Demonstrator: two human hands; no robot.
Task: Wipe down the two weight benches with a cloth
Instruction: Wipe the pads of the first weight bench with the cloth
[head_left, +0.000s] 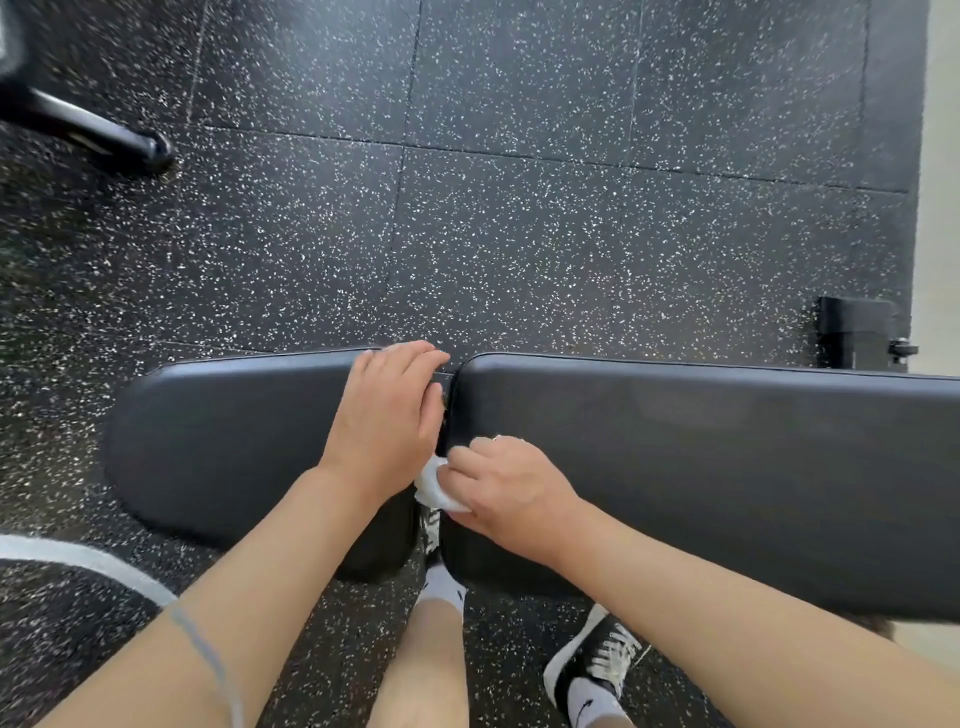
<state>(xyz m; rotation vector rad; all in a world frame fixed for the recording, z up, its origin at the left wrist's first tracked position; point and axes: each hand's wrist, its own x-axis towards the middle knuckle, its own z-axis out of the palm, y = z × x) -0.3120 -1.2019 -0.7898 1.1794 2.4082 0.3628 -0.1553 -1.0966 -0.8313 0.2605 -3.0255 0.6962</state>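
A black padded weight bench lies across the view in two parts: a short seat pad (223, 441) on the left and a long back pad (701, 467) on the right, with a narrow gap between them. My left hand (387, 415) rests on the right end of the seat pad, its fingers curled over the pad's edge at the gap. My right hand (506, 488) grips a crumpled white cloth (434, 486) and holds it at the gap, against the left end of the back pad. Only one bench is in view.
Black rubber floor with white speckles (519, 208) lies all around. A black metal foot of other equipment (98, 130) sits at the upper left. A black bench bracket (852, 332) stands at the right by a pale wall. My legs and black-and-white shoes (592, 670) stand below the bench.
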